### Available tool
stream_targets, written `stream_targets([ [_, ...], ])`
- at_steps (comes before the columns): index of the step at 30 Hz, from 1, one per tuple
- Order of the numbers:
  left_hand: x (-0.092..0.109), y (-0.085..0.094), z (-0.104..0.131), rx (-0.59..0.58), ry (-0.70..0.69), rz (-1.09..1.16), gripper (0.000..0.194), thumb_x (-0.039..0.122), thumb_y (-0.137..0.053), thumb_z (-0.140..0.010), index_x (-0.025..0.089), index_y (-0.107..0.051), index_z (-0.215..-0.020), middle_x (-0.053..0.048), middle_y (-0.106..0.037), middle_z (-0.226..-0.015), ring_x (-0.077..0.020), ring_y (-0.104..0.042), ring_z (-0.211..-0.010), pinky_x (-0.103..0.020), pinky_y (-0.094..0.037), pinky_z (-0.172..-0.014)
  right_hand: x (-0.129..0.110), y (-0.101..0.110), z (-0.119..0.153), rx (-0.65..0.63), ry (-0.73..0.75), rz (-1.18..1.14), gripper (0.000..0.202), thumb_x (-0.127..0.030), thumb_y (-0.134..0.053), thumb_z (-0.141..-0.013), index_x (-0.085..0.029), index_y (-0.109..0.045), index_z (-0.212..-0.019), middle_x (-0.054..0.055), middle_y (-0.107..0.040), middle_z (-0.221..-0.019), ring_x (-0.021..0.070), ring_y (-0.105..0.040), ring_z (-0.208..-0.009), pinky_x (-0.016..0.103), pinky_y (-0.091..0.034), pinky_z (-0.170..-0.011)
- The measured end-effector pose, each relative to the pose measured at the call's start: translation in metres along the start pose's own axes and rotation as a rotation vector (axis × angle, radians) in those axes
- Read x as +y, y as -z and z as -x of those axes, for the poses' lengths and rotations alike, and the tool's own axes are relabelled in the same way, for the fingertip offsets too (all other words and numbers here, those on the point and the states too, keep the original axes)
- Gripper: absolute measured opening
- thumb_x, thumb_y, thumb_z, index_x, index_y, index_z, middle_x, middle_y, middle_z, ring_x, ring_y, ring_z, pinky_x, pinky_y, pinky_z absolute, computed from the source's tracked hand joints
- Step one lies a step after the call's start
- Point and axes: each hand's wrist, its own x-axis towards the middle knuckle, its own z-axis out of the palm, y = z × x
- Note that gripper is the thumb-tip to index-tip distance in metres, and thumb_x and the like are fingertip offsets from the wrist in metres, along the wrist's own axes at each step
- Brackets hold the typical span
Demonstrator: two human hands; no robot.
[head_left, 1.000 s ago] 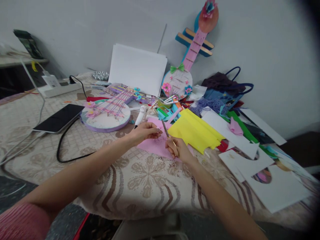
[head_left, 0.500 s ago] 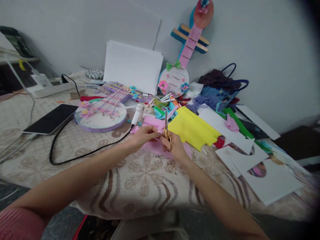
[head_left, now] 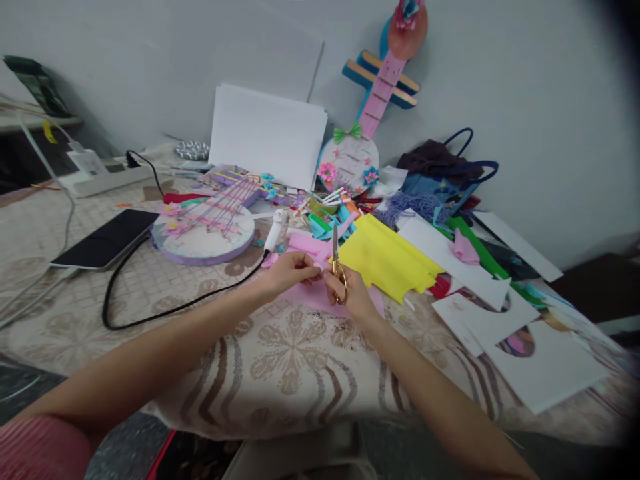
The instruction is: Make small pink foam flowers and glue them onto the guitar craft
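My left hand [head_left: 295, 272] is closed, thumb and fingers pinching a small strip of pink crepe paper [head_left: 321, 265]. Close beside it, my right hand [head_left: 350, 288] is closed around gold-handled scissors [head_left: 336, 260], whose blades point up and away from me. Its fingertips are near the same pink strip; whether they touch it I cannot tell. Beneath both hands lies a sheet of pink paper [head_left: 320, 300] with dark crumbs along its near edge. A white glue gun [head_left: 276, 230] with a black cord rests just beyond my left hand. Yellow crepe paper [head_left: 390, 257] spreads to the right.
A round craft instrument [head_left: 203, 233] with purple strings lies left, near a tablet [head_left: 106, 239] and a power strip [head_left: 110, 179]. Another decorated instrument [head_left: 350, 160] leans on the wall by white sheets [head_left: 267, 133]. Cut white boards [head_left: 550, 367] and a blue bag [head_left: 435, 183] are right.
My right hand and the scissors have shifted very slightly right, away from my left hand. The whole view has moved a little; both hands keep their holds.
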Motion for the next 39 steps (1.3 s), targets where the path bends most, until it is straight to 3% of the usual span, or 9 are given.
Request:
stream_targets([
  [4, 0.001, 0.002, -0.002, 0.041, -0.001, 0.171, 0.015, 0.02, -0.064, -0.074, 0.012, -0.053, -0.069, -0.003, -0.064, -0.069, -0.0088, -0.06, -0.062, -0.024, -0.048, -0.066, -0.001, 0.001, 0.004, -0.058, -0.034, -0.013, 0.037, -0.054, -0.048, -0.081, -0.019, -0.047, -0.069, -0.008, -0.037, -0.044, 0.0074, -0.038, -0.035, 0.021, -0.031, -0.037],
  [8, 0.004, 0.004, -0.003, 0.084, 0.009, 0.276, 0.015, 0.019, -0.065, -0.073, 0.012, -0.052, -0.07, -0.005, -0.066, -0.074, -0.01, -0.062, -0.068, -0.025, -0.049, -0.071, 0.006, 0.004, 0.007, -0.131, 0.019, 0.1, 0.04, -0.054, -0.042, -0.084, -0.019, -0.045, -0.066, -0.007, -0.039, -0.045, 0.0071, -0.037, -0.037, 0.02, -0.031, -0.039],
  [12, 0.003, 0.006, -0.005, 0.111, -0.029, 0.329, 0.017, 0.018, -0.067, -0.072, 0.012, -0.051, -0.069, -0.002, -0.065, -0.069, -0.0098, -0.062, -0.066, -0.026, -0.049, -0.072, 0.017, 0.004, 0.007, -0.12, -0.011, 0.182, 0.04, -0.055, -0.044, -0.082, -0.018, -0.044, -0.065, -0.007, -0.038, -0.045, 0.0066, -0.033, -0.035, 0.02, -0.026, -0.035],
  [17, 0.003, 0.006, -0.005, 0.139, -0.05, 0.357, 0.018, 0.018, -0.067, -0.072, 0.013, -0.05, -0.068, -0.001, -0.063, -0.065, -0.0097, -0.061, -0.063, -0.028, -0.05, -0.073, 0.024, 0.004, 0.006, -0.129, -0.03, 0.177, 0.037, -0.05, -0.045, -0.083, -0.019, -0.043, -0.062, -0.008, -0.037, -0.043, 0.0065, -0.033, -0.031, 0.02, -0.024, -0.032],
  [26, 0.006, 0.001, -0.002, 0.198, -0.056, 0.377, 0.016, 0.016, -0.065, -0.073, 0.012, -0.05, -0.068, 0.0, -0.062, -0.064, -0.0095, -0.061, -0.063, -0.028, -0.05, -0.072, 0.011, 0.001, 0.009, -0.124, -0.04, 0.152, 0.038, -0.048, -0.046, -0.082, -0.019, -0.041, -0.058, -0.008, -0.036, -0.04, 0.0064, -0.032, -0.029, 0.019, -0.025, -0.031],
  [39, 0.0, -0.002, -0.003, 0.26, -0.072, 0.37, 0.012, 0.015, -0.062, -0.075, 0.012, -0.051, -0.069, -0.002, -0.061, -0.065, -0.0096, -0.062, -0.064, -0.027, -0.05, -0.072, 0.012, 0.001, 0.006, -0.101, 0.002, 0.223, 0.035, -0.042, -0.047, -0.084, -0.019, -0.04, -0.058, -0.008, -0.036, -0.038, 0.0068, -0.033, -0.029, 0.019, -0.026, -0.031],
])
